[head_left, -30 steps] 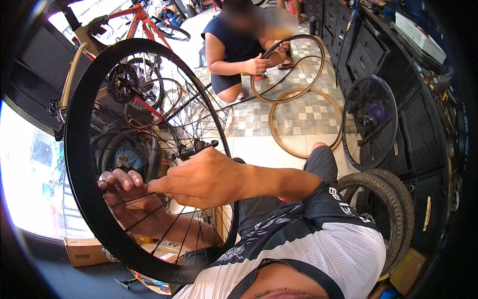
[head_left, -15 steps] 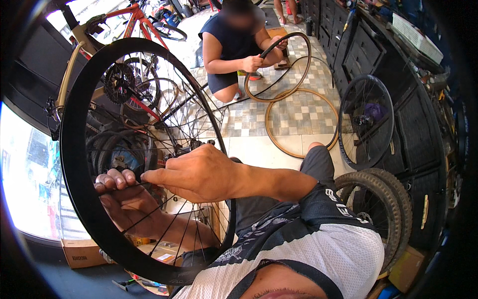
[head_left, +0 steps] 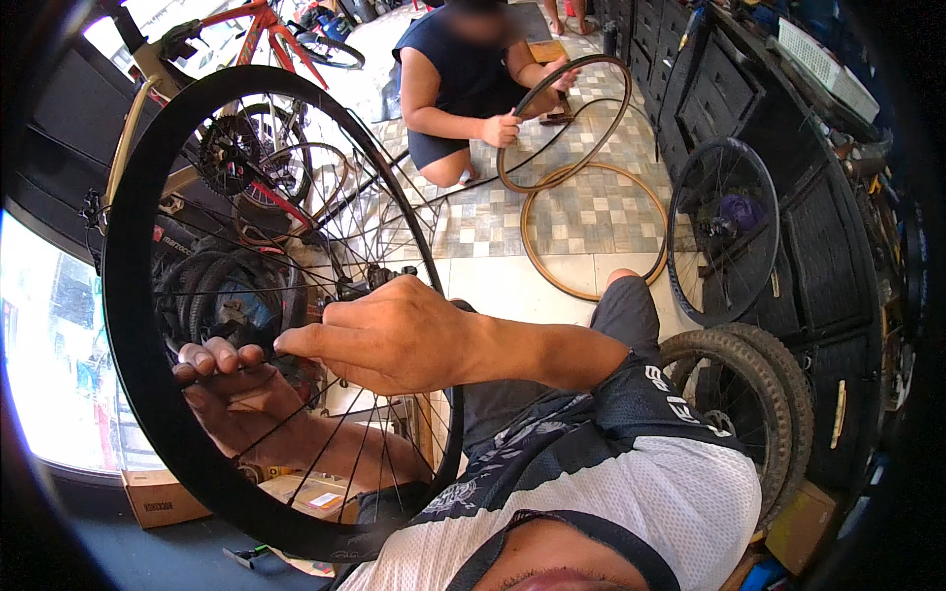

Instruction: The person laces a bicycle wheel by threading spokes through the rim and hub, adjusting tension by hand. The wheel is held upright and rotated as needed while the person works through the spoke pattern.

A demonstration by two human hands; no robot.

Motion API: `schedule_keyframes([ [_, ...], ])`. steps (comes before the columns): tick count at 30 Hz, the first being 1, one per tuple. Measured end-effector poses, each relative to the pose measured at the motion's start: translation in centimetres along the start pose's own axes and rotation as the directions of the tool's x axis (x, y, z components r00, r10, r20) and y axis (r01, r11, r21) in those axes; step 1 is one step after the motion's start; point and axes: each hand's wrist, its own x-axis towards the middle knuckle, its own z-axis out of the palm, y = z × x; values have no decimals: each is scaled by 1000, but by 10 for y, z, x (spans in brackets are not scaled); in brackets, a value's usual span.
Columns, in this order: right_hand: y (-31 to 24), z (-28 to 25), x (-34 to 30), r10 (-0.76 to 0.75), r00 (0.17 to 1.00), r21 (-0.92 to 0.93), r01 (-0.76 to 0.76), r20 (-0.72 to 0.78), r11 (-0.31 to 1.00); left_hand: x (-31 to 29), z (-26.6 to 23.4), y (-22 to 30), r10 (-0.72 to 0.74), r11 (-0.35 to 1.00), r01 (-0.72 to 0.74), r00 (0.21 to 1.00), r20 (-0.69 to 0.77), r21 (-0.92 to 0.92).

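Since the earlier frames, I see the black deep-rimmed bicycle wheel (head_left: 130, 295) shifted a little leftward and upward, both hands going along with it; some of that is camera movement, as the floor slides too. Beyond the wheel and to its right, the thin tyre (head_left: 628, 94) held by a co-worker (head_left: 458, 79) has shifted rightward over the tan-walled tyre (head_left: 524, 231) on the floor.

The wheel stands tilted close before the wearer's torso, its rim bare of any tyre. On the wheel's near side, the right hand (head_left: 389, 335) has its thumb and forefinger drawn together at the spokes (head_left: 222, 293); I can't tell whether one is pinched. The left hand (head_left: 236, 394) is on the wheel's far side, fingers curled and nearly meeting the right fingertips. Whether they grip a spoke, I can't tell. Both poses look much the same as earlier.

I read the step in hand as close fingertip work among the wheel's spokes. In my judgement, the next move calls for a steady wheel and a light, paired touch.
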Motion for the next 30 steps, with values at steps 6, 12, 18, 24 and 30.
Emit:
schedule_keyframes([
  [6,2,0,1,9,998,-20,-10,-54,1000,8,-2,-10,-35,999,37,998,50,-37],
  [12,-1,-6,3,39,999,-29,-39,-15,999,8,1,-4,-45,999,43,996,78,22],
  [18,1,-7,3,27,999,-25,-27,-18,999,8,3,-4,-48,999,47,996,73,25],
  [24,7,-2,1,72,994,99,-64,-80,993,12,0,-12,-76,997,77,995,72,-16],
  [30,6,0,9,130,989,203,-115,-65,972,14,-3,-2,-92,995,95,992,84,-30],
])
